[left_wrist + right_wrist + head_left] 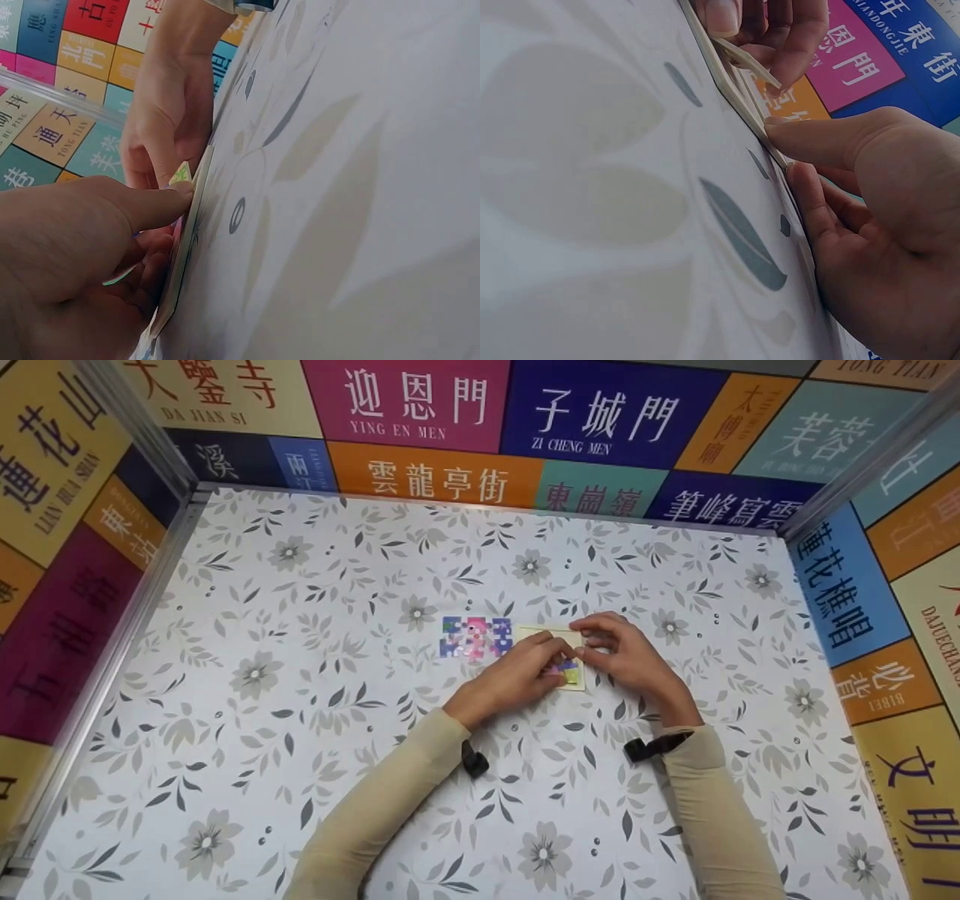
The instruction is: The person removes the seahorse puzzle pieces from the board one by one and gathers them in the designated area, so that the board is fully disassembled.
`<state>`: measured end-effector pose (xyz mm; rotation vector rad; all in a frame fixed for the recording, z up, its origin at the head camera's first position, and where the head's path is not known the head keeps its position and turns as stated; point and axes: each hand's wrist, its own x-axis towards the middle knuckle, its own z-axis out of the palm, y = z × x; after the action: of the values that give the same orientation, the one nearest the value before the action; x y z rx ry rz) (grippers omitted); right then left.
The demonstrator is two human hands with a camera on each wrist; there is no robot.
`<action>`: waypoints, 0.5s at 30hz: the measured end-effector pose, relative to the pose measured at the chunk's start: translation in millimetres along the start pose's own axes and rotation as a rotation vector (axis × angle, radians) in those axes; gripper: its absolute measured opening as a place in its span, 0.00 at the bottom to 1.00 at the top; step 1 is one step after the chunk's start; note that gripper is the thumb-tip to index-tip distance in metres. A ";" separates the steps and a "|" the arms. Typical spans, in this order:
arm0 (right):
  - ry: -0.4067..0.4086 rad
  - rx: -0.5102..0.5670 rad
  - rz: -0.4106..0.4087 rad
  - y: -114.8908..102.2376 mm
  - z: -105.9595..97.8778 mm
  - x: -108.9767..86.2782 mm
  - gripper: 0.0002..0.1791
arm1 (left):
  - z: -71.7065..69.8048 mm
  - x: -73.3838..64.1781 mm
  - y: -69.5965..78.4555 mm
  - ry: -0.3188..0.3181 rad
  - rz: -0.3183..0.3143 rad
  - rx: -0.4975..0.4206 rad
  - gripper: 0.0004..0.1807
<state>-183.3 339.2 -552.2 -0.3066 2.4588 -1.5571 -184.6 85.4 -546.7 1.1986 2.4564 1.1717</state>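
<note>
Left grip (517, 671): narrow, thumb and curled fingers pinching a puzzle piece (746, 60), which we see tilted, just above a pale tray (546, 628). Right grip (634, 656): narrow, thumb and forefinger holding the edge of that tray, on its right side. The tray: one, shallow, on the surface (360, 697), between the two grips and partly hidden beneath the left one. Coloured pieces (571, 673): yellow-green and purple, which we find in the tray's near right part, beside the left thumb; the number we cannot tell. Joined puzzle section (476, 637): one, pink figure on purple, left of the tray and beyond the left grip. The surface: white, printed with grey flowers and leaves, under both grips. Lettered panels (416, 405): many-coloured, upright, which we note beyond the grips and to either side
</note>
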 end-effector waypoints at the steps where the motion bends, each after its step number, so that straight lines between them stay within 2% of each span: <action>1: 0.001 0.001 0.000 -0.1 0.0 0.1 0.23 | 0.1 0.0 0.0 0.003 0.005 0.003 0.18; 7: 0.000 0.008 0.000 -0.7 0.2 -0.4 0.23 | -1.4 -0.8 0.4 0.026 0.028 0.011 0.19; 15: 0.004 0.009 -0.005 -1.4 1.2 -0.2 0.23 | -0.8 -0.2 1.4 0.040 0.015 0.018 0.22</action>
<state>-182.7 337.6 -551.4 -0.3083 2.4556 -1.5721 -183.9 85.3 -545.2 1.2126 2.4960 1.1922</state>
